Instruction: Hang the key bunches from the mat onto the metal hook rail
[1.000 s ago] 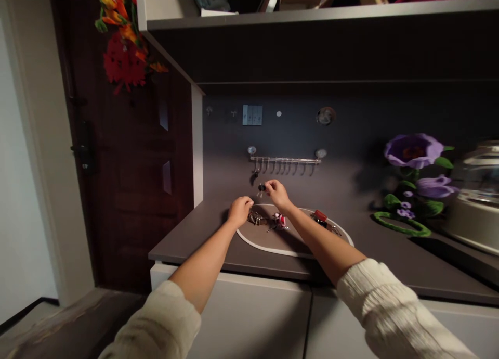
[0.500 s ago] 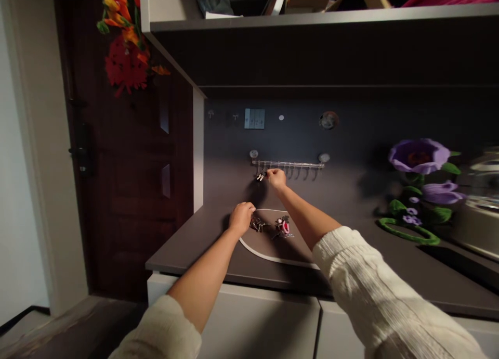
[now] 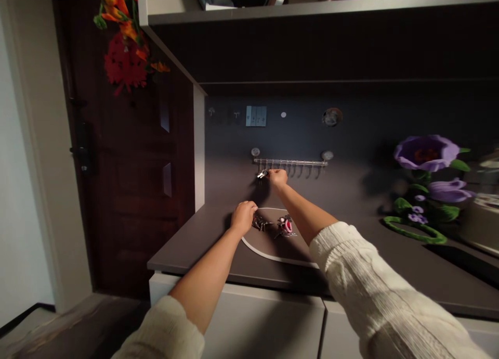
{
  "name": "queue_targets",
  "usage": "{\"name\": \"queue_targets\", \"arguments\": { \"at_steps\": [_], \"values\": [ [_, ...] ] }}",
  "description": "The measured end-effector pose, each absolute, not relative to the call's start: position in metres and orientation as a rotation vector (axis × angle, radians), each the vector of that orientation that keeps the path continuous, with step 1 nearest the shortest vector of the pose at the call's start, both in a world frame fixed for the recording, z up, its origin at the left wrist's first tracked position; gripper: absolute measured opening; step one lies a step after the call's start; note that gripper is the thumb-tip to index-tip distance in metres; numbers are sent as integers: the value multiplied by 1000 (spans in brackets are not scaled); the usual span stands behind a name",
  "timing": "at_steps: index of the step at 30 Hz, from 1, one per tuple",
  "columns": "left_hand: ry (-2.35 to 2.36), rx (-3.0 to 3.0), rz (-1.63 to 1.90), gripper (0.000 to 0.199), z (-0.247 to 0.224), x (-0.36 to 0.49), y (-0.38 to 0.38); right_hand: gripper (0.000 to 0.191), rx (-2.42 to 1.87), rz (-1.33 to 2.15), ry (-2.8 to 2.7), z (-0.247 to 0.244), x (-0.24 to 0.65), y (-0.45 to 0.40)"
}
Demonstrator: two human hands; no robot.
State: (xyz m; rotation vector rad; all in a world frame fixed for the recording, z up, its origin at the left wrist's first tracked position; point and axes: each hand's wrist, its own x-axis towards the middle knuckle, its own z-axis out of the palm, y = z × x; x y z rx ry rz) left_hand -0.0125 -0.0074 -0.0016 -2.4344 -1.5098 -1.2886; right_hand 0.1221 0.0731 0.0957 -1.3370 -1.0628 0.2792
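Observation:
Small keys (image 3: 262, 175) hang from the fingertips of my right hand (image 3: 278, 178), which is closed on them just under the left part of a clear hook rail (image 3: 290, 162) on the dark wall. My left hand (image 3: 244, 216) rests at the left edge of a brown mat with a pale rim (image 3: 265, 255), its fingers curled together; what they hold, if anything, is hidden. Beside it lies a bunch of dark metal keys (image 3: 261, 223). Farther right on the mat is another bunch with a red and pink charm (image 3: 287, 225).
Purple flowers (image 3: 427, 153) with a green ring base stand on the counter (image 3: 183, 244) at the right, near a glass-topped appliance (image 3: 485, 208). A shelf (image 3: 312, 9) overhangs the counter. Orange and red flowers (image 3: 125, 62) hang before the door at left.
The view has shifted slightly. The keys at my right fingertips have tilted a little; both hands keep nearly the same places.

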Motion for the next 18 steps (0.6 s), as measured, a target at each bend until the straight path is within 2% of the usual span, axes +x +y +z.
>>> {"name": "queue_targets", "arguments": {
  "at_steps": [18],
  "values": [
    [-1538,-2418,-1289,19,-3,-15,-2,22,-1388,256,-1153,82,128,80]
  ]
}}
